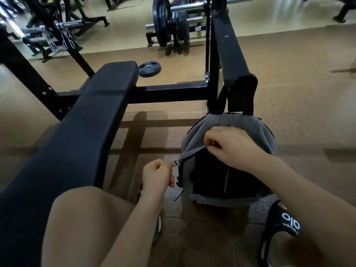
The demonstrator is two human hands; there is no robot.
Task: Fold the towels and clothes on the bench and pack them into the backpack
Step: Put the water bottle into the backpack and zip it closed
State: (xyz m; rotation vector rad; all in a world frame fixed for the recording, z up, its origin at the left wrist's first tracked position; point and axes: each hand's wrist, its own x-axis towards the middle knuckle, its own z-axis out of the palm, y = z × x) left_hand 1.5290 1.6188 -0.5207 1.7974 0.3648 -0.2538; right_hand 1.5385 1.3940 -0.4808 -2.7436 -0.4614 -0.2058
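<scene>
Both hands busy: left hand (157, 175) pinches zipper pull (176, 162), right hand (229, 146) grips backpack (221, 182) rim; bench (77, 143) beside.

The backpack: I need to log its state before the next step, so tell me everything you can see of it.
The backpack is grey fabric with a black front panel, standing upright on the floor beside the bench. The left hand pinches its metal zipper pull; the right hand grips the grey fabric at the zip line. Contents are hidden.
</scene>
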